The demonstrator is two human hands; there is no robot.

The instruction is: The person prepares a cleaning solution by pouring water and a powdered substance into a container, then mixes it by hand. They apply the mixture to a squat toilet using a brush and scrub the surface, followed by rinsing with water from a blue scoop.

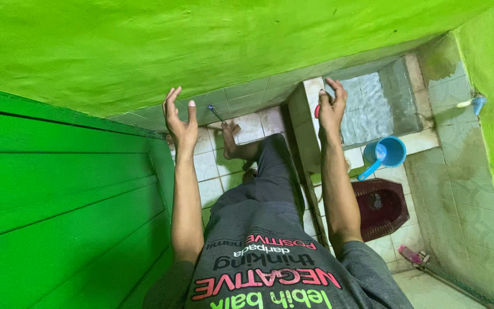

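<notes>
Both my arms reach forward in a small tiled washroom. My left hand [179, 118] is held up with its fingers spread and holds nothing; below it are the white floor tiles and a long-handled brush [226, 121] beside my bare foot [231, 146]. My right hand [331, 107] has its fingers apart and slightly curled over the tiled rim [306, 114] of a water basin [373, 106]. A small red thing [317, 111] shows just behind that hand; I cannot tell whether the hand touches it.
A green door [58, 194] fills the left, a green wall the top. A blue dipper [387, 153] rests on the basin ledge above a maroon squat toilet [379, 207]. A pink brush [411, 254] lies on the floor; a tap [475, 103] juts from the right wall.
</notes>
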